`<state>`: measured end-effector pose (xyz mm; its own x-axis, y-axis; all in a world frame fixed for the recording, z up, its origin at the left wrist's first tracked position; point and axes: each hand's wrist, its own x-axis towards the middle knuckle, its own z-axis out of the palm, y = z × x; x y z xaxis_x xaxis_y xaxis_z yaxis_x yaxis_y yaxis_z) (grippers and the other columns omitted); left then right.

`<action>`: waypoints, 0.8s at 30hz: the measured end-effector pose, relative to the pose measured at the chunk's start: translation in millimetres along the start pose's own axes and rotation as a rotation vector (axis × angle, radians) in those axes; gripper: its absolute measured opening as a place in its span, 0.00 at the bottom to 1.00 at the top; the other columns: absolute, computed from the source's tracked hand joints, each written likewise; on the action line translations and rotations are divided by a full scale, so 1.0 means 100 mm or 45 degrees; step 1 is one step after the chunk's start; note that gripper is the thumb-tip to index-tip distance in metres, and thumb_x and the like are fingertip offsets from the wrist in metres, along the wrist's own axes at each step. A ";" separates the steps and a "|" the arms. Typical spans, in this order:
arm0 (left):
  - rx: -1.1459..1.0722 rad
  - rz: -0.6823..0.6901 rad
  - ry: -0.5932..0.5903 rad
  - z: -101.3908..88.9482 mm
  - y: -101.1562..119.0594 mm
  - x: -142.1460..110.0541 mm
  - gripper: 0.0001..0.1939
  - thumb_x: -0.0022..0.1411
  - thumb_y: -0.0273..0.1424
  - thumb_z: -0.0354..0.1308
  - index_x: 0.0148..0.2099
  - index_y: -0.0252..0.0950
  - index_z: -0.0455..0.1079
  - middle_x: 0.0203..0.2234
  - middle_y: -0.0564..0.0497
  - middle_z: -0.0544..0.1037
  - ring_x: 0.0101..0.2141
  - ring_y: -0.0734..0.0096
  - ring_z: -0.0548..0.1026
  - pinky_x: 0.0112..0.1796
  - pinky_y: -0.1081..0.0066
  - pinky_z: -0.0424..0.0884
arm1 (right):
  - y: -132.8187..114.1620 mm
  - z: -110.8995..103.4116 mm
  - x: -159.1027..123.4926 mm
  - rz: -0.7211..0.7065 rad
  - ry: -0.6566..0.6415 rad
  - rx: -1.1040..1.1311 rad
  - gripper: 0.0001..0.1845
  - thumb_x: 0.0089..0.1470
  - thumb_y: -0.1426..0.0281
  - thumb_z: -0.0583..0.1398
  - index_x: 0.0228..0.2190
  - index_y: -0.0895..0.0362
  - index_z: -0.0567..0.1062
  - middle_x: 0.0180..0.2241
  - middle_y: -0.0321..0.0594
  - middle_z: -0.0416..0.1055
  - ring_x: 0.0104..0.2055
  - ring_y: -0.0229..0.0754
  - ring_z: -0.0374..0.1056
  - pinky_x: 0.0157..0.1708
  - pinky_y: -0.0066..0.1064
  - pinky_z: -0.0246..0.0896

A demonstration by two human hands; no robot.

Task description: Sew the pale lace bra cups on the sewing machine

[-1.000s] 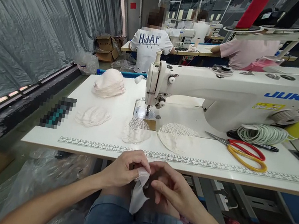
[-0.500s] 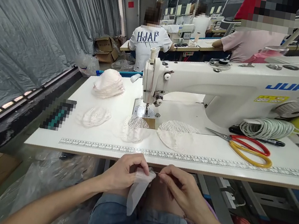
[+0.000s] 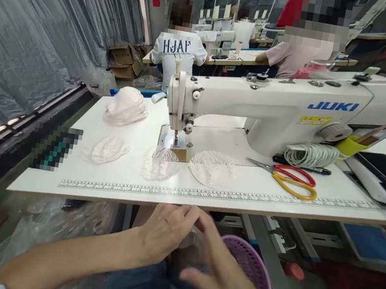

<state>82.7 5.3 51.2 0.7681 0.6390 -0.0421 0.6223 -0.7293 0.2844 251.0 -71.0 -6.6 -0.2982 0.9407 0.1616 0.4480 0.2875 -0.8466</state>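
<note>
Below the table's front edge, over my lap, my left hand (image 3: 168, 230) is closed with its back toward me. A translucent white piece (image 3: 195, 238), thin as film or sheer fabric, shows faintly beneath it, mostly hidden by both hands. My right hand (image 3: 213, 260) meets the left at the fingertips, its thumb spread well away from its fingers. On the table (image 3: 126, 185) above lie flat pale lace pieces: a small one (image 3: 108, 149) at left, another (image 3: 160, 163) before the needle, and a wider one (image 3: 213, 169) right of it.
A white sewing machine (image 3: 279, 100) spans the table. Scissors (image 3: 293, 181) and a coil of pale cord (image 3: 310, 156) lie at its right; stacked pale cups (image 3: 127, 106) sit at left. A purple basket (image 3: 251, 259) stands below. Co-workers sit beyond, one in a white shirt (image 3: 179, 52).
My hands have come together; my right fingers, pinching a thin strand earlier, now reach the left hand with the thumb spread. The hanging white piece is now mostly hidden. The view has swung right.
</note>
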 end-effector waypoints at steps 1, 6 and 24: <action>-0.013 -0.010 -0.009 -0.05 0.00 -0.01 0.11 0.56 0.20 0.45 0.40 0.34 0.63 0.27 0.48 0.73 0.26 0.67 0.69 0.27 0.72 0.60 | -0.05 0.09 0.07 -0.002 0.105 0.016 0.48 0.45 0.58 0.64 0.61 0.54 0.47 0.59 0.50 0.54 0.59 0.54 0.52 0.54 0.44 0.52; -0.477 -0.186 -0.024 -0.31 -0.16 -0.07 0.07 0.58 0.26 0.48 0.30 0.36 0.66 0.20 0.54 0.71 0.23 0.74 0.68 0.27 0.75 0.61 | 0.02 0.01 0.26 0.103 0.122 0.193 0.13 0.58 0.63 0.51 0.30 0.56 0.71 0.25 0.37 0.69 0.28 0.39 0.66 0.28 0.27 0.61; -1.363 -0.353 -0.148 -0.43 -0.64 0.91 0.20 0.52 0.33 0.59 0.47 0.34 0.65 0.29 0.53 0.70 0.20 0.78 0.69 0.19 0.78 0.61 | 0.21 -1.51 1.18 0.323 0.186 -0.279 0.18 0.56 0.58 0.50 0.23 0.57 0.68 0.12 0.29 0.59 0.14 0.32 0.50 0.14 0.24 0.46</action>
<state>106.2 120.5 70.5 0.6669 0.6794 -0.3062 0.3664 0.0589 0.9286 352.3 73.6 70.8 -0.0378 0.9983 0.0444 0.6672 0.0583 -0.7426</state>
